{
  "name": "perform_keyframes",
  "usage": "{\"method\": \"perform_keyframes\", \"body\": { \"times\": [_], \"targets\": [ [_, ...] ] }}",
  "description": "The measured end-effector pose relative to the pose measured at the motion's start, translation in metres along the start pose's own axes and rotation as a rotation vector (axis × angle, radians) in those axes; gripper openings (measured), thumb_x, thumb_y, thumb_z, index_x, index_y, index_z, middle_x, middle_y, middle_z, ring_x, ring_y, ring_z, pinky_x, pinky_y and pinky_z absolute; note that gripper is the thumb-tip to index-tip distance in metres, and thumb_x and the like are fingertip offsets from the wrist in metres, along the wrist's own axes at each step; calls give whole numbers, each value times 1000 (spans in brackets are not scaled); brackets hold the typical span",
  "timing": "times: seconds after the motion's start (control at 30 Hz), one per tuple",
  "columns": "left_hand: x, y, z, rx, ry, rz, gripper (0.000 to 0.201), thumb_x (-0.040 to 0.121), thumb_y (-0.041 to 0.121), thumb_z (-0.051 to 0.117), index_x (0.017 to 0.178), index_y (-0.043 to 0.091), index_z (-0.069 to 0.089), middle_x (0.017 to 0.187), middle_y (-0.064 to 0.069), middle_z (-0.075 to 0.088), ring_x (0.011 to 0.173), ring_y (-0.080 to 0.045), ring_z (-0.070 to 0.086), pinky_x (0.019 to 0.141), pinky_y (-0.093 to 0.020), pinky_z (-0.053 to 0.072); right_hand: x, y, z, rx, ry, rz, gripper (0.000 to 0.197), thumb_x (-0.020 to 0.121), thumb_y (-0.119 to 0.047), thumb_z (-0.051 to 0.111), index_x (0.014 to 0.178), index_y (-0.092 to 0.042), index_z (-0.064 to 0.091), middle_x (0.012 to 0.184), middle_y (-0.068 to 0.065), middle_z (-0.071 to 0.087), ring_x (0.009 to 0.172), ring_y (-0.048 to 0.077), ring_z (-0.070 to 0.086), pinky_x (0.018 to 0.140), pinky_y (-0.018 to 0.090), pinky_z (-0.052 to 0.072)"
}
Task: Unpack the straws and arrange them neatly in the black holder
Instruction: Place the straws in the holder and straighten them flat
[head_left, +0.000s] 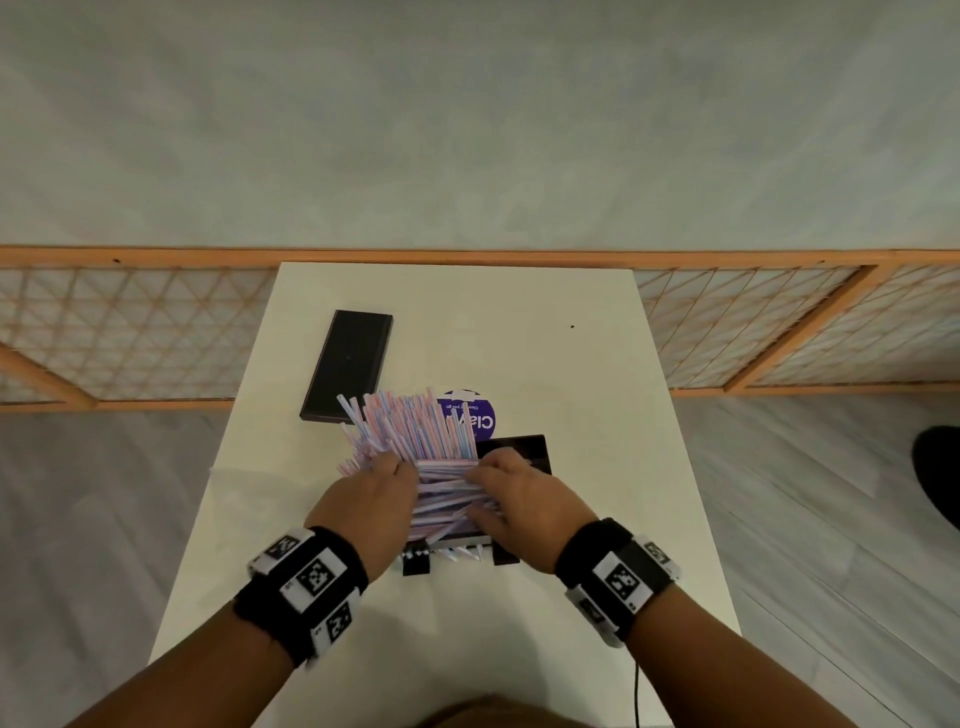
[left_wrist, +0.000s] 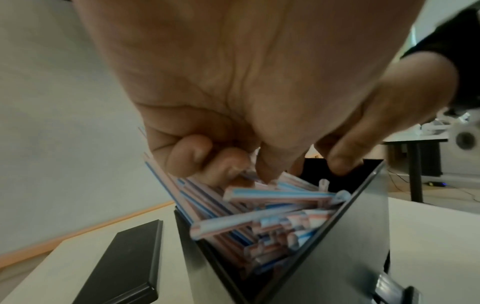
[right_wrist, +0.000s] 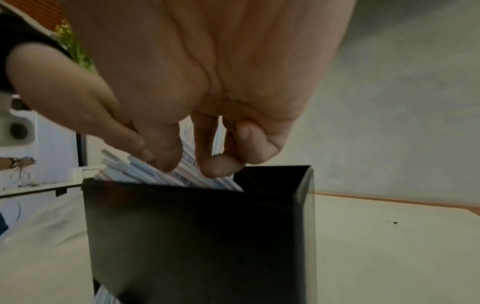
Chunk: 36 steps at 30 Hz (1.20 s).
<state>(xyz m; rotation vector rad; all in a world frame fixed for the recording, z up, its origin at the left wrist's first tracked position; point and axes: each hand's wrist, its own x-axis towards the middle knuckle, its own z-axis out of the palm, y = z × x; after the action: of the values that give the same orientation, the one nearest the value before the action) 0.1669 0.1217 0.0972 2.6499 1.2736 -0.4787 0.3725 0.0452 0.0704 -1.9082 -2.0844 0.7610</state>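
Observation:
A messy heap of pink, blue and white striped straws (head_left: 415, 441) fills and overflows the black holder (head_left: 519, 449) at the middle of the white table (head_left: 597, 415). Some straws fan upward and away, others lie crosswise between my hands. My left hand (head_left: 387, 467) curls its fingers (left_wrist: 207, 162) into the straws (left_wrist: 272, 203) inside the holder (left_wrist: 350, 236), its thumb at the rim. My right hand (head_left: 493, 467) grips the straws (right_wrist: 155, 174) from the other side, fingertips (right_wrist: 166, 162) curled onto them above the holder's wall (right_wrist: 194, 236).
A flat black lid (head_left: 348, 364) lies on the table to the far left of the holder, also in the left wrist view (left_wrist: 122, 267). A purple round label (head_left: 475, 418) shows behind the straws. A wooden lattice screen (head_left: 130, 332) runs behind the table.

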Motion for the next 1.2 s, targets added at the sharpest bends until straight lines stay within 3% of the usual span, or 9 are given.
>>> {"method": "perform_keyframes", "body": {
  "times": [0.13,0.4,0.53,0.67,0.77,0.87,0.93,1.0,1.2],
  "targets": [
    [-4,-3,-1,-114,135,-35,24,101,41,52,116,22,55,118,0,53,88,-19,67,74,-32,56,8,6,13,-72,-38,17,29,100,-31,49,124,-23,62,125,3,56,103,29,63,89,43,54],
    [-26,2,4,-224,322,201,17,96,42,60,87,27,57,85,9,53,72,-13,53,60,-27,42,-4,3,3,47,142,-15,21,96,-29,56,111,-20,66,108,-1,60,90,21,63,75,36,55],
    [-43,-2,24,-405,160,185,35,100,51,48,76,26,53,73,6,51,66,-11,47,59,-31,39,-26,4,-6,58,217,-9,16,95,-35,57,105,-27,66,103,-9,62,87,13,61,69,27,50],
    [-53,-11,56,-491,-75,197,50,101,55,42,68,17,45,64,0,45,63,-15,46,61,-35,35,-38,13,5,28,136,30,16,92,-37,63,105,-29,67,104,-10,61,90,13,61,72,25,51],
    [-50,-10,80,-524,-180,123,49,101,54,44,75,15,59,74,-2,61,69,-14,56,69,-36,44,-38,17,16,4,125,22,16,90,-36,68,103,-27,69,102,-8,62,90,14,61,73,19,44],
    [-42,5,101,-559,-312,61,47,100,53,47,84,13,66,86,-2,70,79,-17,63,76,-35,51,-35,16,18,5,118,33,15,91,-38,63,96,-24,65,98,-6,60,84,17,61,70,29,51],
    [-36,16,114,-567,-391,35,55,98,58,47,76,10,60,84,-10,69,76,-25,64,75,-38,52,-34,13,18,7,129,36,18,90,-41,60,92,-24,57,94,-6,58,78,20,59,64,35,51],
    [-29,24,125,-581,-428,-23,60,91,70,51,67,14,51,71,-16,60,65,-30,58,66,-37,48,-34,10,18,-1,134,25,22,88,-42,60,90,-24,48,92,-4,54,72,23,55,58,37,48],
    [-9,51,146,-749,-454,-230,86,53,101,54,56,17,38,54,2,39,52,-18,42,57,-32,34,-33,10,18,47,120,36,16,90,-31,65,88,-21,52,91,-6,52,73,19,53,64,36,49]
  ]
}}
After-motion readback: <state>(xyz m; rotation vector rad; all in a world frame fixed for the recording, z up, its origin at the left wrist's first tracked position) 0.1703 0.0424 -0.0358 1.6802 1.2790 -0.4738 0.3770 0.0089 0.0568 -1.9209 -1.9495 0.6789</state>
